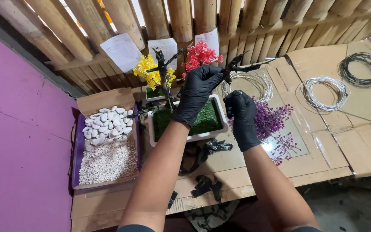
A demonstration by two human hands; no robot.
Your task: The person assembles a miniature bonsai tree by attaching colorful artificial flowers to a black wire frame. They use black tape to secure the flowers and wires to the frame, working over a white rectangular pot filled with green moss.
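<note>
- Bamboo poles walled the back of the workspace, with paper sheets pinned to them, a purple wall stood beside, and flattened cardboard covered the table.
- Everything below is placed relative to the white rectangular pot with its green turf, which sat near the middle of the cardboard.
- Above the pot, the left hand, in a black glove, was closed around a dark wrapped branch that stretched away past the pot's far right corner.
- Just right of the pot, the right hand, also gloved in black, had its fingers curled shut near the lower part of that branch; what it pinched I could not tell.
- Behind the pot stood a dark stem carrying a yellow blossom cluster and a red blossom cluster.
- Right of the pot, purple flower sprigs lay on the cardboard, touching the right hand's glove.
- Behind and right of the pot lay a silver wire coil; further right lay a white wire coil, and beyond it a black wire coil.
- Left of the pot, a purple-lined box held white pebbles and fine pale gravel.
- Nearer than the pot, black tape scraps lay scattered on the cardboard.
</note>
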